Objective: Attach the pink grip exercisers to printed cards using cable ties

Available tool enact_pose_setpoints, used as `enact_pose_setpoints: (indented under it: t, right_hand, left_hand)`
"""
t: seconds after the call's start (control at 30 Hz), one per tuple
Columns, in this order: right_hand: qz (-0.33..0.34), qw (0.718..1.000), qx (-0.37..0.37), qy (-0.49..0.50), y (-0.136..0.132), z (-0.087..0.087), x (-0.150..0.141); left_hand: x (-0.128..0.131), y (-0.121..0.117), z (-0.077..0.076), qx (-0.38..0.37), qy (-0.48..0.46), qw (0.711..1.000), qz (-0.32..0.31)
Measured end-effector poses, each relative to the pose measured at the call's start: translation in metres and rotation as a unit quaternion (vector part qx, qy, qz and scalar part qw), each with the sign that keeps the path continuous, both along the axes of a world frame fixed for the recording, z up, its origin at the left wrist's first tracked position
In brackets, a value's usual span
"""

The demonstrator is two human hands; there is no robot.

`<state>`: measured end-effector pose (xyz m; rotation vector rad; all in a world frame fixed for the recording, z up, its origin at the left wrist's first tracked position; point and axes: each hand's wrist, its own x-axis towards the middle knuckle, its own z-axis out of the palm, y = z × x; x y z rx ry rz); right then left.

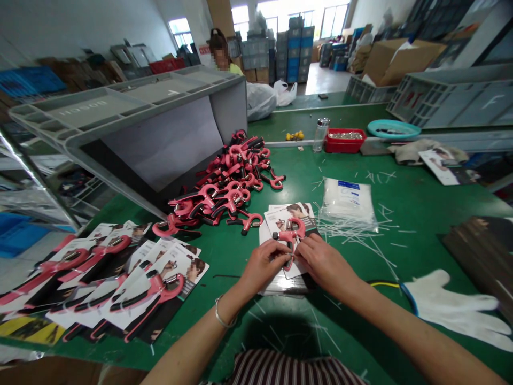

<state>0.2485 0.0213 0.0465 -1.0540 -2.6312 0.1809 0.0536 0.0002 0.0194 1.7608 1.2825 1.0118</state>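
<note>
A pink and black hand grip strengthener (294, 229) lies on a printed backing card (276, 220), on top of a stack of such cards. My left hand (264, 266) is closed in a pinch at the strengthener's lower handle. From the other side, my right hand (323, 263) is also closed, its fingertips together near the handle; whatever they pinch is too small to make out. White cable ties (344, 229) lie loose beside the stack, around a clear bag of ties (348, 199).
A heap of hand grip strengtheners (232, 182) spills from a tipped grey crate (160, 101). Carded strengtheners (156, 289) overlap at left. On the right are a white glove (449, 307) and dark stacked cards (476, 256). Behind stand a red tray (345, 141), a glass jar (320, 135) and a person (224, 56).
</note>
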Motion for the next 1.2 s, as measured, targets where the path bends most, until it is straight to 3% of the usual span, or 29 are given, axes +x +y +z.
enact_pose_setpoints:
  t: [0.23,0.77,1.0,1.13,1.2]
  right_hand:
    - [-0.012,1.000,-0.009,-0.019,0.001,-0.003,0.005]
    - [-0.017,1.000,0.001,-0.013,0.001,-0.003,0.005]
    - [0.019,1.000,0.007,0.003,0.001,0.004,-0.005]
    - [0.001,0.998,-0.035,0.053,0.004,0.001,-0.003]
    - [-0.001,0.995,-0.065,0.080,0.004,0.000,-0.001]
  left_hand:
    - [-0.004,-0.001,-0.003,-0.020,-0.025,0.999,0.004]
    - [-0.006,0.000,-0.001,0.002,0.011,1.000,-0.002]
    - [0.000,0.002,0.000,0.043,0.045,0.998,-0.022]
    - [-0.002,0.001,0.006,0.027,0.067,0.997,0.012]
    - [-0.004,-0.001,0.012,0.000,0.067,0.998,-0.015]
